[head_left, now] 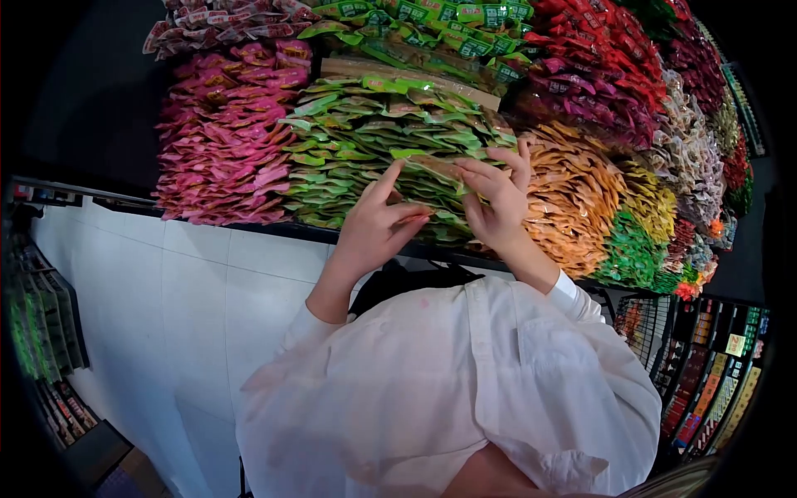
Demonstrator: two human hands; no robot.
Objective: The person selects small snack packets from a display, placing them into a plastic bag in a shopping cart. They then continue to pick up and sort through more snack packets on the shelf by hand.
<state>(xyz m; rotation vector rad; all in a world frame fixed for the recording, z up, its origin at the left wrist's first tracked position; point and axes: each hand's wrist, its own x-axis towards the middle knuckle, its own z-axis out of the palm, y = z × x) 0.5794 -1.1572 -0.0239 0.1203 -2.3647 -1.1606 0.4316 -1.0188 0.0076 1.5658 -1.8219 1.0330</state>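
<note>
One packet lies between the fingertips of two hands, above green packs too many to count. The left hand's finger and thumb are spread; whether the right hand's fingertips pinch cannot be told. Light, even pressure should keep it uncreased.

Glossy plastic-looking green packets, matt white cloth shirt, smooth pale floor tiles.
</note>
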